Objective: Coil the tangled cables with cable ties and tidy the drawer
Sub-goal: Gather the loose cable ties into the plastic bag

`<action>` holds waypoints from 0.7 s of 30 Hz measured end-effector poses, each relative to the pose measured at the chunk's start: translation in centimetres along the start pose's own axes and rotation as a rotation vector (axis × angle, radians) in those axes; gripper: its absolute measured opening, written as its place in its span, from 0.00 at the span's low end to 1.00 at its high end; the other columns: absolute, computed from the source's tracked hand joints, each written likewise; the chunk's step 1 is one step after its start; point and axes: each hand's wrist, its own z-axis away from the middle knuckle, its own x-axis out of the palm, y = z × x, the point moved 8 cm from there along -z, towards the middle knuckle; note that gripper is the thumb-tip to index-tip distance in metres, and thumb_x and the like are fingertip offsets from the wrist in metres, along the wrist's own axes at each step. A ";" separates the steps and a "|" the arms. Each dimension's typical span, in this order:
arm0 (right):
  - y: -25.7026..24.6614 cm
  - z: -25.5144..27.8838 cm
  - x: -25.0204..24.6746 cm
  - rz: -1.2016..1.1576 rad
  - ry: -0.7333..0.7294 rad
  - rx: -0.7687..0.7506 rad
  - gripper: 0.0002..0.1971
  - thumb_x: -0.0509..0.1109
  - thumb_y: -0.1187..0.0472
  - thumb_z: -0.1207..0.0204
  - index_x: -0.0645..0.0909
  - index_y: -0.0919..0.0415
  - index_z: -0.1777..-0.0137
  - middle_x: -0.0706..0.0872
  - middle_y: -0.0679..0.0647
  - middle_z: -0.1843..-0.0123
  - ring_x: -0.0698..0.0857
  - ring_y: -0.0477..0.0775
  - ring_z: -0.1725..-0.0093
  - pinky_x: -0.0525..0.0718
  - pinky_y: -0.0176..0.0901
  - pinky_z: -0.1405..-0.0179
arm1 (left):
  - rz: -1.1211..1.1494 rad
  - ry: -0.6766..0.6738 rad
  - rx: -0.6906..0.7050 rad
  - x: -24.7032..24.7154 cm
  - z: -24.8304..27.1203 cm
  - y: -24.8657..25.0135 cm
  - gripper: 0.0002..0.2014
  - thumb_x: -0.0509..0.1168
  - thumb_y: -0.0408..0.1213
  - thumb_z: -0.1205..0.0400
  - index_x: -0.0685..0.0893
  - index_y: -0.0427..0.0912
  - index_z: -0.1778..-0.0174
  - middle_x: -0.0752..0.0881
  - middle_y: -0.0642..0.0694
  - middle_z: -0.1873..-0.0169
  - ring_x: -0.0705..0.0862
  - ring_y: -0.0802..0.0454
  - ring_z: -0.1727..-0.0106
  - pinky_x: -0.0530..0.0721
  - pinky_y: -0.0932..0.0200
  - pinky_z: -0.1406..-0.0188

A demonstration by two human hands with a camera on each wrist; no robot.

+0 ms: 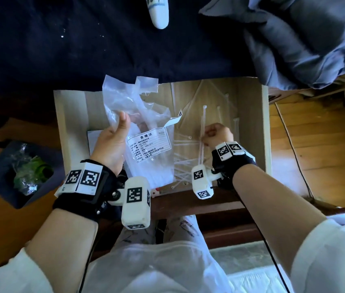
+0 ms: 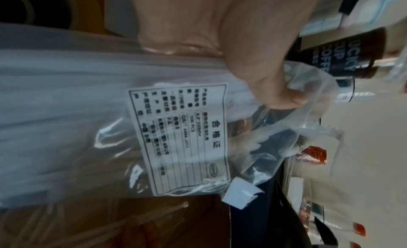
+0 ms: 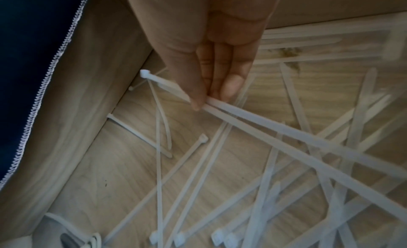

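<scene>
An open wooden drawer [image 1: 263, 127] lies below me with several white cable ties [image 1: 185, 161] scattered on its floor. My left hand [image 1: 114, 136] grips a clear plastic bag [image 1: 137, 115] of cable ties with a white printed label [image 1: 148, 145], held above the drawer's left half. In the left wrist view the thumb pinches the bag [image 2: 77, 103] near its label [image 2: 182, 138]. My right hand [image 1: 215, 134] pinches a few cable ties [image 1: 203, 121] lifted off the pile. The right wrist view shows the fingertips [image 3: 229, 88] pinching two ties [image 3: 275, 130] over the loose cable ties [image 3: 198, 173]. No cables show.
A dark blue bedsheet [image 1: 104, 43] borders the drawer's far side, with a grey-blue pillow [image 1: 307, 39] at the upper right. A dark bin [image 1: 17, 174] with wrappers stands on the wooden floor at left. A thin black cord [image 1: 292, 144] runs along the floor at right.
</scene>
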 end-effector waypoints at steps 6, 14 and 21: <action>1.4 -0.5 -1.8 -0.031 0.107 0.070 0.12 0.62 0.68 0.24 0.79 0.61 0.42 0.86 0.60 0.49 0.84 0.61 0.47 0.77 0.42 0.55 | 0.004 -0.070 0.005 1.8 -0.7 -0.1 0.45 0.71 0.76 0.51 0.87 0.44 0.48 0.87 0.39 0.41 0.84 0.46 0.35 0.75 0.39 0.29; 3.9 -2.5 -2.4 0.032 0.145 0.242 0.12 0.64 0.66 0.22 0.82 0.67 0.41 0.84 0.66 0.40 0.83 0.64 0.39 0.78 0.43 0.51 | -0.050 -0.007 -0.017 1.7 -1.4 -1.2 0.33 0.65 0.69 0.45 0.85 0.46 0.56 0.92 0.52 0.59 0.89 0.57 0.50 0.87 0.60 0.53; 4.3 -2.2 -1.9 0.049 0.166 0.287 0.12 0.64 0.66 0.23 0.83 0.70 0.43 0.85 0.67 0.41 0.84 0.66 0.41 0.81 0.47 0.49 | -0.029 0.040 -0.024 1.4 -2.1 -2.4 0.50 0.70 0.79 0.56 0.85 0.43 0.49 0.86 0.40 0.42 0.83 0.45 0.35 0.76 0.40 0.31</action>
